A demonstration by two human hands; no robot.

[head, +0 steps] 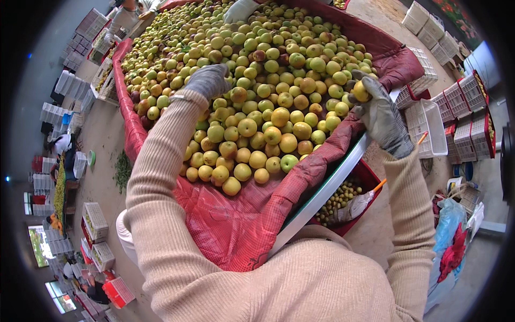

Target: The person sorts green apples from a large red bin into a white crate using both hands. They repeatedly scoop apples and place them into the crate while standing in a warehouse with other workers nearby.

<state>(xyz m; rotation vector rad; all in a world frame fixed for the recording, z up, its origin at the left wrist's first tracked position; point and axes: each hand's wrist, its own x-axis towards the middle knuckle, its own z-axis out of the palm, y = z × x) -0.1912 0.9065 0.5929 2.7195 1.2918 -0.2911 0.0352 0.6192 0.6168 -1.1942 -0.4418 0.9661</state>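
A broad heap of round yellow-green fruit (248, 127), some blushed brown or red, covers a table lined with quilted red cloth (225, 225). My left hand (208, 80), in a grey knit glove, is over the left-middle of the heap with its fingers bent downward. Its fingertips are hidden, so whether it grips a fruit is unclear. At the heap's right edge, my right hand (378, 112) wears a similar glove and holds a yellow fruit (361, 91) between thumb and fingers.
Another person's white-gloved hand (240, 11) rests on the far side of the heap. Below the table's right edge stands a red-lined crate (364, 205) of smaller-looking fruit. A white plastic crate (426, 129) and stacked crates (468, 116) are at right. More people and crates line the left.
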